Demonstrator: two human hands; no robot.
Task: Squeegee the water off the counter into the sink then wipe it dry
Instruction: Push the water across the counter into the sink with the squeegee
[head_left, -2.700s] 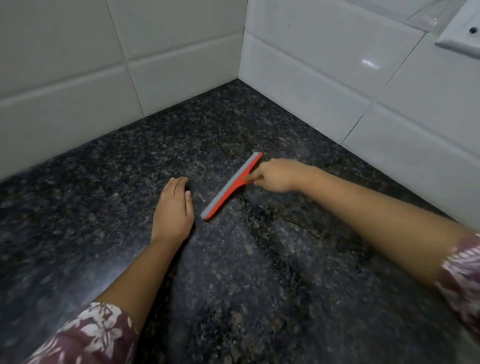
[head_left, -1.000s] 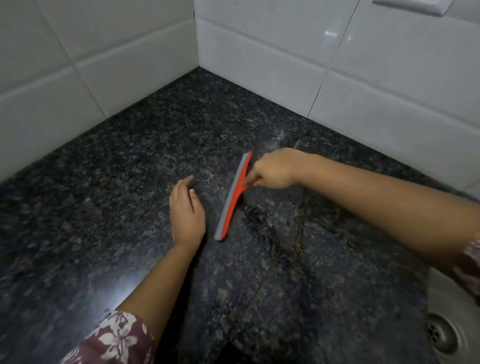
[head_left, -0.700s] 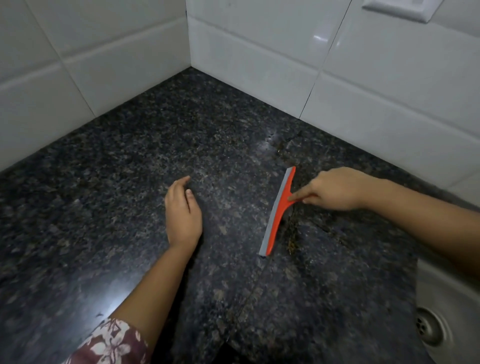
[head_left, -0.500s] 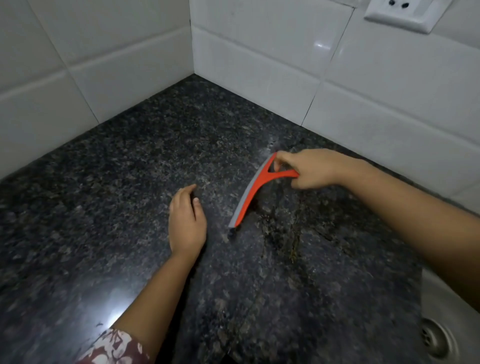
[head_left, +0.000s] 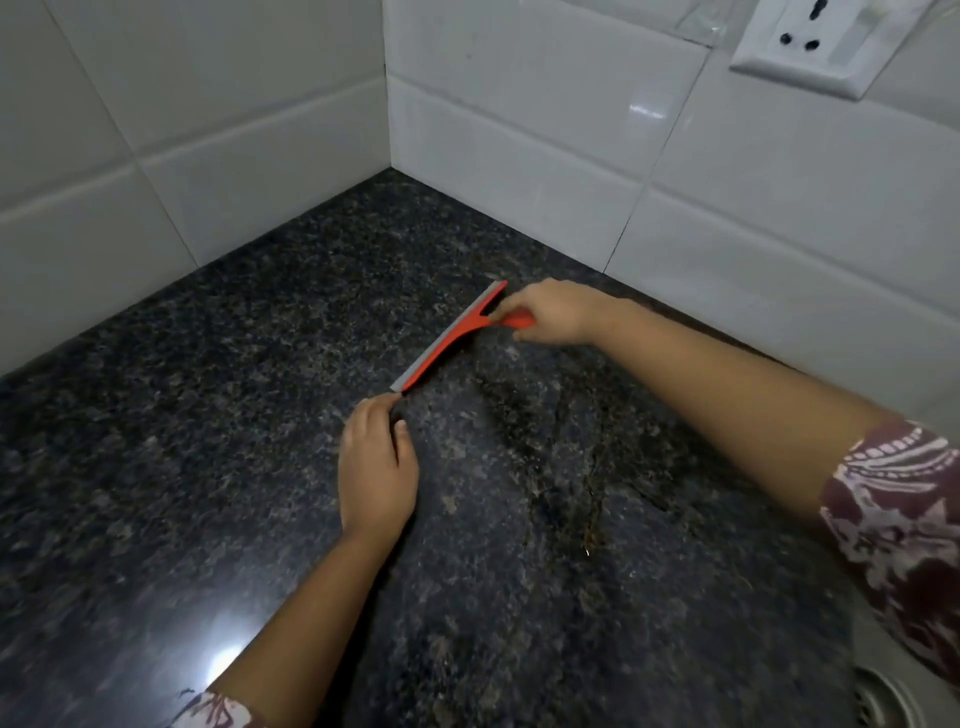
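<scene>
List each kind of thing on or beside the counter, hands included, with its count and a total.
Hands: 2, left hand and right hand
Squeegee: 1
Socket: 1
Sink drain: 1
Total: 5

Polished speckled granite counter (head_left: 218, 467), glossy white wall tiles (head_left: 519, 156), plastic squeegee (head_left: 447, 343).

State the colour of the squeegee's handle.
Orange-red, seen in the head view: the squeegee has a grey blade edge.

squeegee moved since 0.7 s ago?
Yes. The red squeegee in the right hand went back toward the tiled wall corner, away from the sink drain.
</scene>
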